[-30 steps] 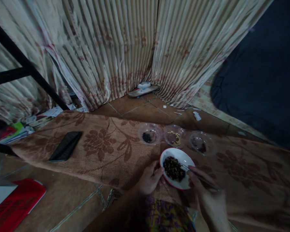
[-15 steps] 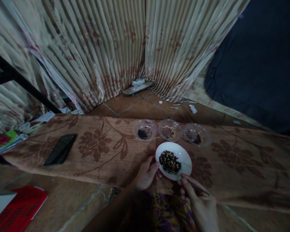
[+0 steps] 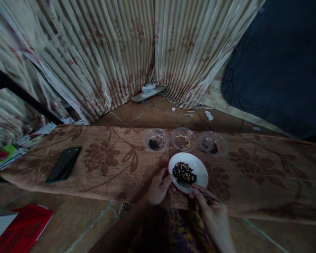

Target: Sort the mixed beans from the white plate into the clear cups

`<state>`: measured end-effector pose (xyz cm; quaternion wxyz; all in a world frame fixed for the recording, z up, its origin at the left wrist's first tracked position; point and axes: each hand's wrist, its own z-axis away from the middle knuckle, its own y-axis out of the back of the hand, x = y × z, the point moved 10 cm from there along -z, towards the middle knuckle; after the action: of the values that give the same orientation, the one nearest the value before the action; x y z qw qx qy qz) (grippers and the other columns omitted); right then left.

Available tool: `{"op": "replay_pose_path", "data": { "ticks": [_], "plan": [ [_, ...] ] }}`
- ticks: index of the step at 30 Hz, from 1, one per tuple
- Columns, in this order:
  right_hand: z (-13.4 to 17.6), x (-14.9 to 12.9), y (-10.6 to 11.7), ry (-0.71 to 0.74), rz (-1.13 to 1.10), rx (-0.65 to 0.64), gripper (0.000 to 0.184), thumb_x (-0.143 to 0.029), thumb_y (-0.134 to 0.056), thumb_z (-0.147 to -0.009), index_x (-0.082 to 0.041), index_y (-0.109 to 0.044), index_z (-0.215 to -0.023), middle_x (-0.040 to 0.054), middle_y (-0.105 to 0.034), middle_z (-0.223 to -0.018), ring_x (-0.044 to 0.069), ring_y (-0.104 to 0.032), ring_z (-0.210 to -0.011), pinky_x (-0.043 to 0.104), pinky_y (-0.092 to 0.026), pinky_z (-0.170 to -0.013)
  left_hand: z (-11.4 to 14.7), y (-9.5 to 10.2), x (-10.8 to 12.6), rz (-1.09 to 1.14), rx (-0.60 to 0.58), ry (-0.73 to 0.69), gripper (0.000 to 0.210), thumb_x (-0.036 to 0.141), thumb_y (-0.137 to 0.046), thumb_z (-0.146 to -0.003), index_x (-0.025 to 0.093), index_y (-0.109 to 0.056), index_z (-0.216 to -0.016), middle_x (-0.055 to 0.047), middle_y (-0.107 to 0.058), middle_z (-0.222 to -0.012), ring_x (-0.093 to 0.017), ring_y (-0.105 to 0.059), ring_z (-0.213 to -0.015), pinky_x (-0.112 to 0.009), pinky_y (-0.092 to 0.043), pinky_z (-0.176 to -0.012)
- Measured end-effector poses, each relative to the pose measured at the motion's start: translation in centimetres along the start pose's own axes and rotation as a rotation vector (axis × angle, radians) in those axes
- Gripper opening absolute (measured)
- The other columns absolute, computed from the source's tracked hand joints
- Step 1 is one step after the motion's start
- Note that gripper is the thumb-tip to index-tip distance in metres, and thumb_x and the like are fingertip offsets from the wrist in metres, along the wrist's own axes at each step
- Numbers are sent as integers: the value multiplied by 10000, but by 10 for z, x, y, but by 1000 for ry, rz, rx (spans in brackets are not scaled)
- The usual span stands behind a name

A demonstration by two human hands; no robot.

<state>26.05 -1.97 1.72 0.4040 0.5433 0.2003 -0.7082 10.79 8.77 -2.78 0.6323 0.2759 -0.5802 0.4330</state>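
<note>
A white bowl with a red rim (image 3: 201, 174) stands on the cloth-covered bench, holding a mixed heap of dark and yellow beans or grains (image 3: 184, 173). My left hand (image 3: 159, 186) grips the bowl's left edge, thumb on the rim and fingers beneath. In my right hand (image 3: 206, 203) are slim metal tweezers (image 3: 209, 196), pinched near the bowl's front edge, their tips at the lower side of the heap. Behind the bowl sit three clear plastic bowls: the left one (image 3: 163, 138) has black beans, the middle one (image 3: 177, 140) yellow ones, the right one (image 3: 219, 144) dark reddish ones.
A black phone (image 3: 63, 164) lies on the left of the patterned brown cloth (image 3: 116, 182). Papers (image 3: 31, 138) are piled at the bench's left end. Beyond are a skateboard (image 3: 149, 94) on the tiled floor, striped curtains and a large dark covered object (image 3: 276, 70).
My right hand and the tweezers have shifted slightly left and up, the tips further under the heap's edge. My left hand keeps its hold on the bowl. The view has moved slightly.
</note>
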Motion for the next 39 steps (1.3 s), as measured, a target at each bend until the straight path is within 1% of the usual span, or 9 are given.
{"op": "replay_pose_path", "data": {
  "ticks": [5, 10, 16, 22, 25, 27, 30, 35, 39],
  "plan": [
    [-2, 5, 3, -4, 22, 11, 564, -545, -756, -628, -93, -744, -965, 65, -698, -647, 97, -436, -408, 218, -285, -349, 0, 0, 0, 15, -1, 11, 503, 553, -515, -887, 154, -517, -1193, 12, -617, -652, -129, -598, -539, -218, -470, -480],
    [-3, 10, 4, 5, 34, -1, 564, -545, -736, -667, -94, -739, -1005, 54, -692, -642, 96, -437, -400, 222, -301, -351, 1, 0, 2, 6, 10, 14, 500, 558, -511, -886, 149, -521, -1174, 7, -617, -655, -128, -595, -540, -218, -467, -478],
    [-2, 8, 2, -12, 0, 13, 570, -561, -752, -634, -88, -744, -950, 39, -664, -594, 90, -424, -388, 220, -297, -343, 0, 0, 2, 7, -2, 14, 484, 551, -511, -889, 151, -526, -1162, 6, -619, -657, -128, -597, -543, -217, -466, -480],
    [1, -2, 4, 3, 16, 60, 563, -588, -752, -606, -93, -751, -875, 34, -641, -557, 104, -461, -408, 219, -318, -351, 0, -1, 1, 4, -11, -12, 489, 546, -503, -897, 149, -522, -1183, 6, -617, -676, -130, -599, -547, -216, -466, -467],
    [2, 0, 5, -24, 0, 70, 563, -608, -763, -573, -94, -746, -801, 55, -663, -593, 110, -489, -427, 221, -346, -364, 1, -1, 0, 3, -13, -3, 487, 544, -498, -900, 145, -519, -1179, 5, -616, -678, -131, -601, -551, -215, -468, -468],
    [2, 3, 5, -43, -34, 58, 555, -606, -772, -568, -98, -736, -788, 55, -671, -609, 100, -485, -424, 218, -365, -372, 1, -1, 1, 6, -13, -2, 477, 539, -500, -902, 145, -519, -1171, 4, -617, -681, -129, -601, -553, -216, -472, -477],
    [0, 8, 4, -51, -112, 31, 548, -596, -780, -582, -110, -716, -827, 39, -676, -627, 90, -487, -425, 211, -397, -391, 1, -1, 2, 7, -9, -1, 457, 527, -503, -906, 150, -523, -1164, 7, -615, -679, -127, -598, -553, -217, -468, -484],
    [-9, 14, 11, -63, -143, 32, 528, -563, -802, -590, -114, -703, -850, 42, -690, -653, 116, -566, -486, 219, -474, -463, 2, -1, 4, 16, 1, -14, 441, 511, -498, -914, 150, -527, -1165, 10, -608, -656, -128, -583, -544, -220, -464, -483],
    [-18, 9, 14, -41, -242, 40, 504, -520, -814, -606, -123, -704, -897, 39, -697, -677, 118, -576, -488, 222, -476, -447, 1, -1, 2, 40, -1, -11, 458, 514, -511, -907, 150, -521, -1184, 7, -617, -667, -125, -586, -543, -217, -465, -483]
  ]
}}
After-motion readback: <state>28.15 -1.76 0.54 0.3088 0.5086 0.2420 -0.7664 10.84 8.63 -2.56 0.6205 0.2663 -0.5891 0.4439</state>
